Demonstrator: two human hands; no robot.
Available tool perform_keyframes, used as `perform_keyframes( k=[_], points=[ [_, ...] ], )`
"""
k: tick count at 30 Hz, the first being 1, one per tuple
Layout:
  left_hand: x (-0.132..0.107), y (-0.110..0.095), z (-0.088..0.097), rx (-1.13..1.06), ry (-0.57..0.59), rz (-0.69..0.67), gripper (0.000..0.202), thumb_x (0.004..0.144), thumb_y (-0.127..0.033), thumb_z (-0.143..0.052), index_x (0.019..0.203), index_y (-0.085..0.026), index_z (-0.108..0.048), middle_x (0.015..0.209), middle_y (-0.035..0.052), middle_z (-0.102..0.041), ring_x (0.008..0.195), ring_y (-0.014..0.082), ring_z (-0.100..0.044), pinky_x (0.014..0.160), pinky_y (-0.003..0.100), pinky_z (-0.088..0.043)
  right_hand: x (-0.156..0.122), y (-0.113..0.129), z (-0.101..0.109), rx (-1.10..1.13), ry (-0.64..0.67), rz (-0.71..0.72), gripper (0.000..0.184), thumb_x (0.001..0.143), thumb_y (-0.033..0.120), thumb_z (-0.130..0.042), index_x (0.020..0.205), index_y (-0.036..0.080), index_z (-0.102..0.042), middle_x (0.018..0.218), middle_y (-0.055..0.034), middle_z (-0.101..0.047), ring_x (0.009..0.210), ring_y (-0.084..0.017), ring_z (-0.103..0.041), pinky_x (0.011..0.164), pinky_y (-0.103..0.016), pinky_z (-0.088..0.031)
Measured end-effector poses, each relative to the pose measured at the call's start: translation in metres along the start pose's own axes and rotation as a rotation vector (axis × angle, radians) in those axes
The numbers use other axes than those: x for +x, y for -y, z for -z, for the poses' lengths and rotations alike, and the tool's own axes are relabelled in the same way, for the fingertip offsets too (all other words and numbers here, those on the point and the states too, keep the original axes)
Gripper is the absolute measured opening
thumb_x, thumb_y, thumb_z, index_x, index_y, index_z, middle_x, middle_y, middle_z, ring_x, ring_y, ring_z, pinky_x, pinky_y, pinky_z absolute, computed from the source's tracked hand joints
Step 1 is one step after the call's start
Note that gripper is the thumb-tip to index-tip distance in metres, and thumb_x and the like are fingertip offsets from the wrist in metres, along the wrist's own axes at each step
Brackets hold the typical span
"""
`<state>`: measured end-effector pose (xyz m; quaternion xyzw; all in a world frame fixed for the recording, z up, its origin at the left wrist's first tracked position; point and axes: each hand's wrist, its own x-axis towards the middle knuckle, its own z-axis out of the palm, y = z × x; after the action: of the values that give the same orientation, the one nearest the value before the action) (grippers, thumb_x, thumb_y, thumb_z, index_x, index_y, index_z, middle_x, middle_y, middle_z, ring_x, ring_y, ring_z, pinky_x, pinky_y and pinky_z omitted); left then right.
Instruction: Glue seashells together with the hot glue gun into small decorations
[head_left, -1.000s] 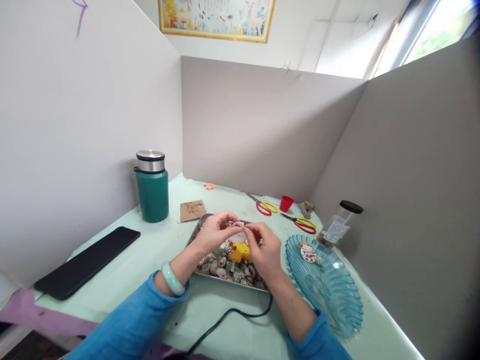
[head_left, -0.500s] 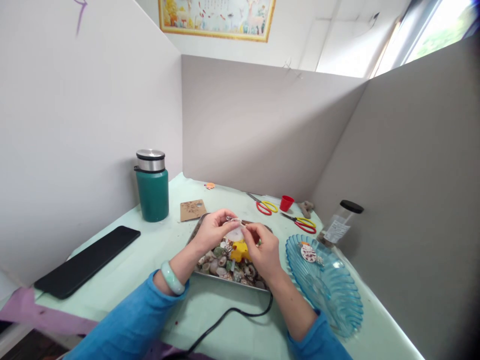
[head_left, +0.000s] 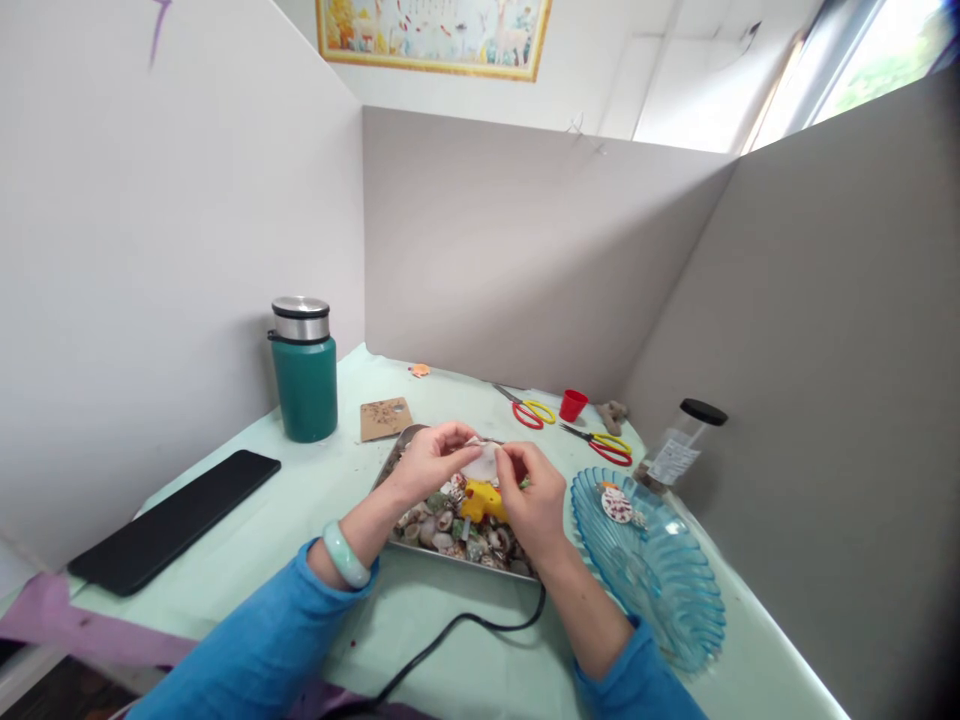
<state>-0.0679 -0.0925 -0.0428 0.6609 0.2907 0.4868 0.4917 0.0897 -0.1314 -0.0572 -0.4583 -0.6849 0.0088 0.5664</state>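
Over the tray's far half, both my hands meet at a thin, pale, flat white disc [head_left: 481,464]. My left hand [head_left: 435,460], with a pale green bangle on its wrist, pinches the disc's upper left edge between thumb and fingers. My right hand [head_left: 531,490] is closed at the disc's right edge, its fingertips pressed together. Something small and whitish at the top edge is too small to make out. Beneath lies a metal tray [head_left: 480,568] filled with shells and stones. A yellow glue gun [head_left: 484,500] rests on them, partly covered by my right hand.
A blue scalloped plate [head_left: 675,600] holding a few small pieces stands right, near a black-lidded jar [head_left: 686,440]. Behind are two pairs of scissors [head_left: 529,410], a red cup [head_left: 573,405] and a brown card [head_left: 385,419]. Left are a green flask [head_left: 305,385] and black slab [head_left: 180,520]. A black cord [head_left: 450,630] runs frontward.
My right hand has shifted slightly right, and its fingers have moved to the disc's edge. The disc shows more fully between my hands. The small whitish strip across my fingertips is less visible.
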Motion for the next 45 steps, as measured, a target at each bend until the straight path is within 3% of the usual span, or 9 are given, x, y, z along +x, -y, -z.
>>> perform_keyframes(
  k=[5,12,24,30,36,42,45],
  points=[
    [0.0001,0.0032,0.0008,0.075,0.024,0.013,0.03,0.075,-0.039,-0.063,0.09,-0.013,-0.063,0.077,0.0045,-0.064,0.066,0.013,-0.056,0.06,0.023,-0.045,0.0018,0.0006,0.001,0.037,0.008,0.028,0.013,0.087,0.025,-0.049,0.086,0.019,-0.061,0.078,-0.0028,-0.061,0.068,-0.014,-0.053,0.066,-0.027,-0.043],
    [0.0008,0.0056,0.0027,0.023,-0.078,0.025,0.031,0.073,-0.039,-0.065,0.087,-0.012,-0.064,0.076,0.0048,-0.066,0.064,0.0131,-0.057,0.058,0.022,-0.044,-0.0007,-0.0007,-0.0026,0.025,0.056,-0.058,0.015,0.085,0.032,-0.053,0.086,0.018,-0.06,0.071,-0.0002,-0.059,0.06,-0.012,-0.05,0.06,-0.024,-0.04],
    [0.0011,0.0033,-0.0002,-0.057,0.033,0.049,0.033,0.071,-0.036,-0.068,0.093,-0.013,-0.062,0.083,0.0054,-0.066,0.07,0.014,-0.059,0.06,0.023,-0.047,-0.0004,-0.0037,-0.0018,0.061,0.041,-0.107,0.015,0.086,0.03,-0.051,0.084,0.018,-0.061,0.07,0.0003,-0.063,0.059,-0.012,-0.053,0.059,-0.024,-0.04],
    [0.0028,0.0084,0.0032,0.071,-0.033,0.028,0.031,0.074,-0.04,-0.064,0.086,-0.012,-0.064,0.074,0.0048,-0.066,0.063,0.0135,-0.058,0.057,0.023,-0.046,-0.0006,-0.0038,-0.0024,0.068,0.061,-0.095,0.015,0.086,0.03,-0.051,0.084,0.018,-0.06,0.07,0.0004,-0.061,0.06,-0.012,-0.052,0.06,-0.024,-0.04],
    [-0.0003,0.0043,0.0014,0.215,-0.104,-0.045,0.029,0.078,-0.038,-0.059,0.09,-0.012,-0.065,0.08,0.0057,-0.067,0.067,0.0141,-0.059,0.058,0.022,-0.046,0.0015,-0.0021,-0.002,0.051,0.145,-0.116,0.015,0.086,0.03,-0.05,0.086,0.017,-0.058,0.068,0.0014,-0.058,0.058,-0.011,-0.05,0.058,-0.022,-0.038],
    [-0.0022,0.0016,0.0005,0.221,-0.166,-0.115,0.03,0.076,-0.038,-0.062,0.092,-0.013,-0.062,0.083,0.006,-0.067,0.07,0.0144,-0.06,0.062,0.023,-0.048,0.0033,0.0051,0.001,0.027,0.266,-0.06,0.012,0.084,0.029,-0.053,0.083,0.018,-0.057,0.066,0.0025,-0.057,0.057,-0.011,-0.049,0.056,-0.022,-0.037],
    [-0.0029,-0.0002,0.0004,0.22,-0.161,-0.113,0.029,0.076,-0.039,-0.062,0.09,-0.013,-0.063,0.079,0.0051,-0.066,0.065,0.0128,-0.058,0.058,0.022,-0.047,0.0031,0.0057,0.0015,0.073,0.194,-0.032,0.013,0.084,0.029,-0.055,0.09,0.018,-0.057,0.073,0.0008,-0.058,0.062,-0.011,-0.051,0.061,-0.023,-0.04]
  ],
)
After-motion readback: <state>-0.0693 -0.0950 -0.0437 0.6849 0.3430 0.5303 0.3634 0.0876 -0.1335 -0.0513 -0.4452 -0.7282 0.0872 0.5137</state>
